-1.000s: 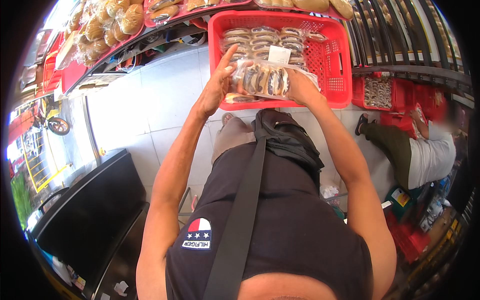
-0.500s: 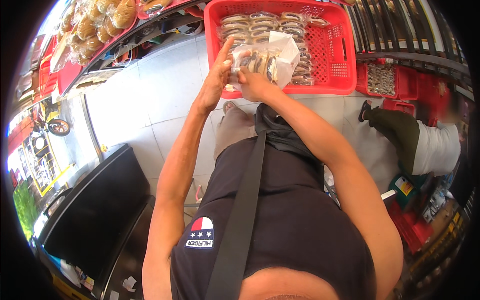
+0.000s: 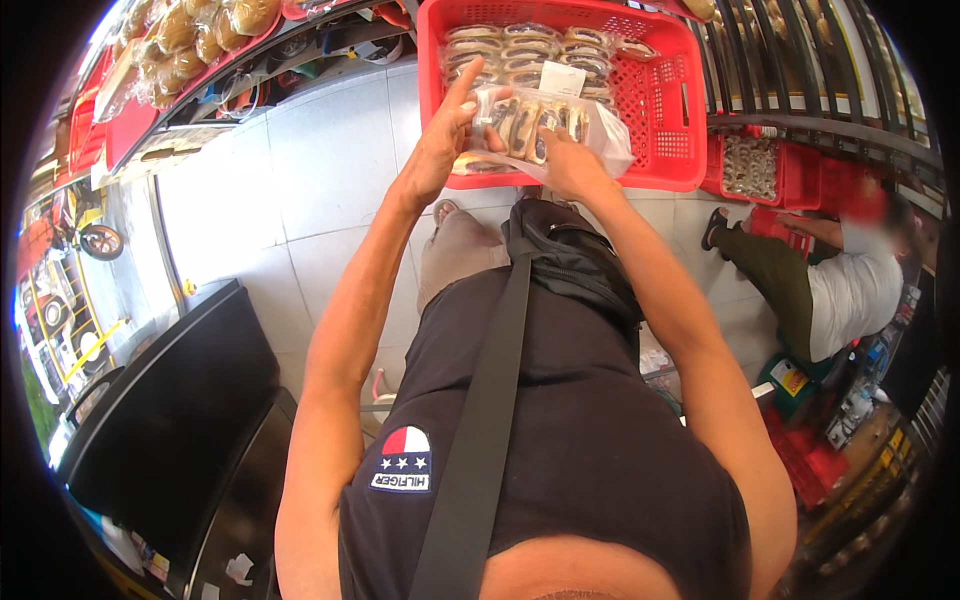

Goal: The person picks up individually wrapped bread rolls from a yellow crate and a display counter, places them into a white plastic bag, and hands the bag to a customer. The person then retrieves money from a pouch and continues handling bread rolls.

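Over the near side of a red plastic crate (image 3: 684, 120), I have a clear plastic bag (image 3: 608, 138) with a row of sliced, dark-filled pastries (image 3: 520, 130) in it. My left hand (image 3: 438, 146) grips the bag's left end, its index finger stretched out and the others bent around the plastic. My right hand (image 3: 574, 166) is closed on the near right side, fingertips against the pastries; part of its grip is hidden. Behind the bag, wrapped pastries (image 3: 530, 45) lie in rows in the crate. Another pastry (image 3: 478, 163) shows beneath my left hand.
Wrapped buns (image 3: 175, 35) sit on a red shelf at far left. A black cabinet (image 3: 180, 385) stands to my left. On the right are a smaller red crate (image 3: 795, 170) of packed goods, a dark rack (image 3: 800, 60), and a crouching person (image 3: 850, 300).
The bag has tipped flatter and spread out to the right, showing more of the pastries. My right hand has moved right along the bag. The person on the right now reaches toward a red crate.
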The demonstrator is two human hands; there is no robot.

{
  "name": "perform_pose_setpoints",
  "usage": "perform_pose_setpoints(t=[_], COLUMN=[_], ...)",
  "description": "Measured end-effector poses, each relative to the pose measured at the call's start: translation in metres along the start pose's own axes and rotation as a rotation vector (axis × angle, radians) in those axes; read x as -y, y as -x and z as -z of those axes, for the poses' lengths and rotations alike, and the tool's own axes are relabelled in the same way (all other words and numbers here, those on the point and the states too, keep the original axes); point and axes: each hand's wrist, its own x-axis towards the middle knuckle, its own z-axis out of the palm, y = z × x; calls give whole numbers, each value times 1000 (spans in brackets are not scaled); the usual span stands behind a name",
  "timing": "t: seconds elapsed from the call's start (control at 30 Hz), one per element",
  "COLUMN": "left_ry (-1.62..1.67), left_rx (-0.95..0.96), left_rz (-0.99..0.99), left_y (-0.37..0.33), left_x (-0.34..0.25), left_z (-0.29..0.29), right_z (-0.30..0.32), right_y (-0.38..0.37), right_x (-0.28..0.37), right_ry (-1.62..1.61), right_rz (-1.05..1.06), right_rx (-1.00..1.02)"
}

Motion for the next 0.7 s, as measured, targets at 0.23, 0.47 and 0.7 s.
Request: perform_pose_setpoints(t=[0.23, 0.47, 0.7], left_ry=[-53, -137, -229], left_rx=[30, -74, -152], left_rz=[1, 54, 262], left_y=[-5, -4, -9], left_x=[-1, 2, 6], left_z=[-2, 1, -9], right_z=[-19, 56, 68], right_y=[-17, 7, -139], right_x=[-56, -51, -214], right_ry=[35, -673, -552], right_rz=[132, 91, -360], right_rx=[-67, -252, -744])
